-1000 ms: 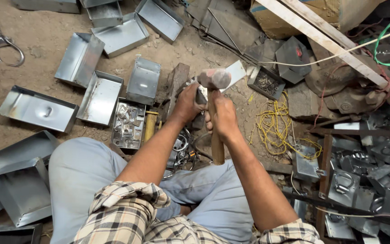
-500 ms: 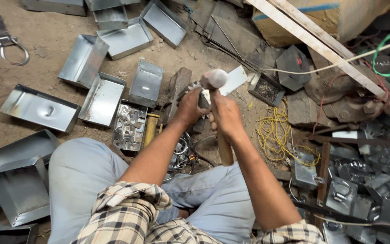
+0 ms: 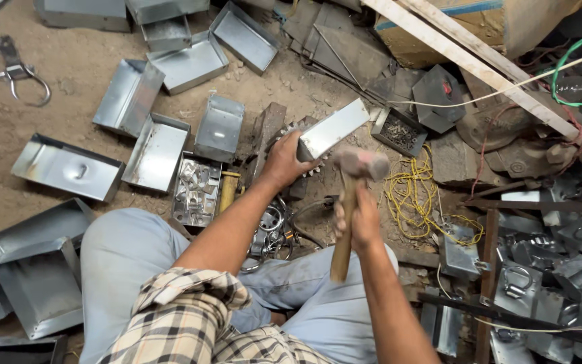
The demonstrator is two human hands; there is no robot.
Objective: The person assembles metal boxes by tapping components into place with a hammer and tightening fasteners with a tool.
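Dirt floor strewn with metal trays [image 3: 157, 149] surrounded the sheet-metal piece [image 3: 333, 127], which the left hand [image 3: 284, 160] clutched while the right hand [image 3: 358, 222], fist clenched around the hammer [image 3: 353, 195], had drawn it back below.

left hand [image 3: 283, 160] clenched, right hand [image 3: 358, 219] fisted

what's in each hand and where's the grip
The right hand grips a hammer around the middle of its wooden handle. The left hand holds a sheet-metal piece by its near end.
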